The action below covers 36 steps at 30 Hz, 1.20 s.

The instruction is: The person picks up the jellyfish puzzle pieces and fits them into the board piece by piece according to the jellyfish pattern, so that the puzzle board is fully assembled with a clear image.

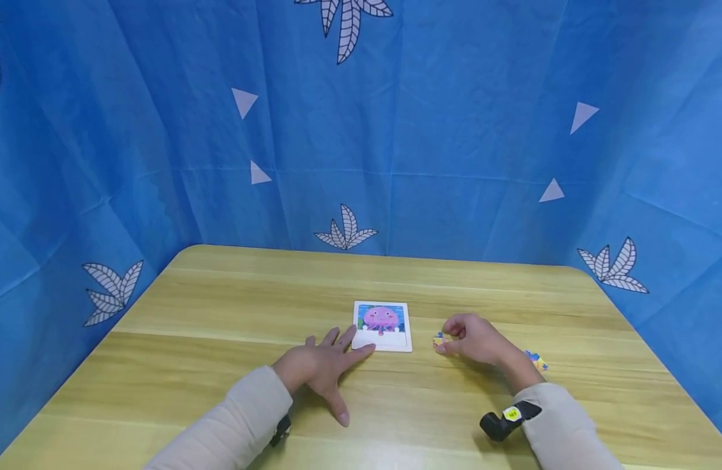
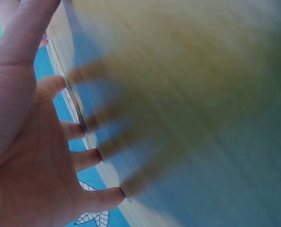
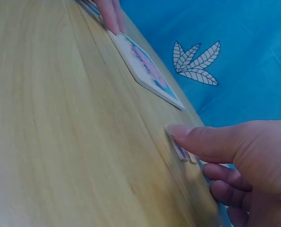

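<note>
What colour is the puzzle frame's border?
White all round where visible; the border shows best in the head view.

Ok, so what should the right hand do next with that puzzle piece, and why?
Probably carry the puzzle piece left to the blank lower part of the white puzzle tray. The right hand pinches it, the left hand is at the tray's edge, and the jellyfish picture stops partway down.

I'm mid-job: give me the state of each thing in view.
Puzzle board: flat on the table, partly filled, lower part blank.
Puzzle piece: pinched in the right hand, apart from the board.
Loose puzzle pieces: on the table, partly hidden, count unclear.
Left hand: fingers spread, at the board's left edge.
Right hand: pinching.
</note>
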### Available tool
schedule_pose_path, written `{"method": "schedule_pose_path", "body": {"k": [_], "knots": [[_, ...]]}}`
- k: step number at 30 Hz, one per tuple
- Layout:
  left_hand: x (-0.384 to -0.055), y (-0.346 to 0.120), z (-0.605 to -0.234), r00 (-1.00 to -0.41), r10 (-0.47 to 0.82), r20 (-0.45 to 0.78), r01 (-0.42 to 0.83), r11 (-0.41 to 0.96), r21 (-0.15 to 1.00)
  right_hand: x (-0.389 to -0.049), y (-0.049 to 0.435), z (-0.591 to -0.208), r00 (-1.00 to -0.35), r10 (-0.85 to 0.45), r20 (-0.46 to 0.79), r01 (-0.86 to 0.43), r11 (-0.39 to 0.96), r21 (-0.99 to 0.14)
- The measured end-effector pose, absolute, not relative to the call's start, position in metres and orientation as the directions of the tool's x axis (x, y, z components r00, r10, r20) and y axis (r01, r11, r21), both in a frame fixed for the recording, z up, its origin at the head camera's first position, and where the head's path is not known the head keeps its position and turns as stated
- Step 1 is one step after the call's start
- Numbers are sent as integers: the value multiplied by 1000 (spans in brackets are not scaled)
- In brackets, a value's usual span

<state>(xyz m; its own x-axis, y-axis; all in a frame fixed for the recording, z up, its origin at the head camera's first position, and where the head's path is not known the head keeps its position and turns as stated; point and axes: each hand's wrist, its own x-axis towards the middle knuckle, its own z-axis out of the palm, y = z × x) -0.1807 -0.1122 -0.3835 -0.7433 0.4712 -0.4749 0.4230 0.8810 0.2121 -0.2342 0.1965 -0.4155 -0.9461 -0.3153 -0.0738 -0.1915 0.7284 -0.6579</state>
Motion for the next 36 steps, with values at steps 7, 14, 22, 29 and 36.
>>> {"method": "schedule_pose_path", "body": {"k": [7,14,22,29,36], "knots": [[-182,-113,-384,-744,469,-476,417,882,218,-234,193,-420,-951,-306,-47,-196,713,-674],[-181,-113,-386,-746,468,-473,418,883,215,-230,188,-420,-961,-273,-32,-175,696,-697],[-181,-113,-386,-749,470,-468,416,882,220,-230,183,-422,-967,-252,26,-196,679,-708],[-181,-113,-384,-748,473,-465,429,880,205,-230,179,-422,-968,-246,51,-210,675,-707],[-181,-113,-382,-746,472,-469,436,879,192,-232,175,-424,-976,-209,63,-191,676,-712]]}}
